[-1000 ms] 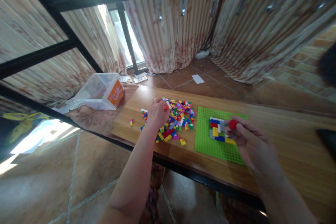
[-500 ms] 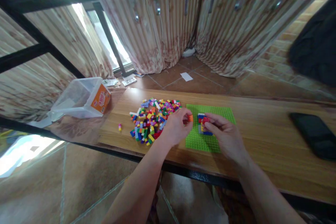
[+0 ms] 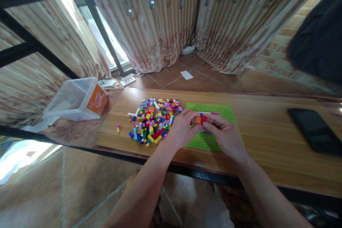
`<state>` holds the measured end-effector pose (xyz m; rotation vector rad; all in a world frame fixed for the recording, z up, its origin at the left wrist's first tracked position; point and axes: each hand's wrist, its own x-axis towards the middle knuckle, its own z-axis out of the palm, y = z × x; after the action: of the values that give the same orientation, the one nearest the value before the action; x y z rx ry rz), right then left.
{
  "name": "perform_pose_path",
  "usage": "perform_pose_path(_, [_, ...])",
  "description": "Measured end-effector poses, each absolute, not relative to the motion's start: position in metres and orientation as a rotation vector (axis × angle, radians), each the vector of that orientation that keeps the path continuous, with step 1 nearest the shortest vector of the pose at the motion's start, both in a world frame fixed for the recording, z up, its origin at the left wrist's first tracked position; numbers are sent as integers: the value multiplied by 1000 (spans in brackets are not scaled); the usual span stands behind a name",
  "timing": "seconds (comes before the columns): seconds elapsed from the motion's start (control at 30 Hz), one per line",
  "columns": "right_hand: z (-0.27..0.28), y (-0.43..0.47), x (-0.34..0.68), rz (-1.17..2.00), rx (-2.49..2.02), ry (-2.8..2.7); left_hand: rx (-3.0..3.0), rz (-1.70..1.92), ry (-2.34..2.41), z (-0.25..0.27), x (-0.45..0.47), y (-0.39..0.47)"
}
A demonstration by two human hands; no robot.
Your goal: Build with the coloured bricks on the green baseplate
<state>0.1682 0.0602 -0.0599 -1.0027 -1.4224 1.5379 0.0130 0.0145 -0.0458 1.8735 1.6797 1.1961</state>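
Between the fingertips of my left hand (image 3: pixel 184 126) is an orange toy brick (image 3: pixel 198 120). My right hand (image 3: pixel 223 131) pinches a red toy brick (image 3: pixel 203 120), which meets the orange one end to end; whether they are joined I cannot tell. Both hands hover over a green studded baseplate (image 3: pixel 205 144). Behind and under the fingers, a partly hidden brick build (image 3: pixel 213 114) shows white, pink and blue edges on the plate. To the left of my left hand lies a heap of loose coloured bricks (image 3: pixel 152 121).
A clear plastic box (image 3: pixel 72 99) with an orange label stands left of the heap, and a small pink and yellow brick (image 3: pixel 118 128) lies apart. On the right of the wooden table (image 3: pixel 267 142) rests a black phone (image 3: pixel 315 131). Striped curtains hang behind.
My left hand has brought the orange brick rightward against the red brick in my right hand. The build on the baseplate is now more covered by my fingers. The view has shifted slightly.
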Motion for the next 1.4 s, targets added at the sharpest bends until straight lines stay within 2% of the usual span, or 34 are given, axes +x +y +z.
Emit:
perform_pose_path(0.67, [-56, 64, 179, 1483, -1051, -1544, 2185, 1100, 1686, -47, 12, 11])
perform_pose_path(0.8, [-57, 68, 184, 1278, -1137, -1511, 2180, 1083, 1782, -49, 11, 13])
perform_pose_path(1.07, [-55, 65, 191, 892, -1087, -1877, 2150, 1013, 1850, -49, 9, 14])
perform_pose_path(1.4, [-60, 81, 209, 730, -1215, -1734, 2162, 806, 1762, -49, 14, 10])
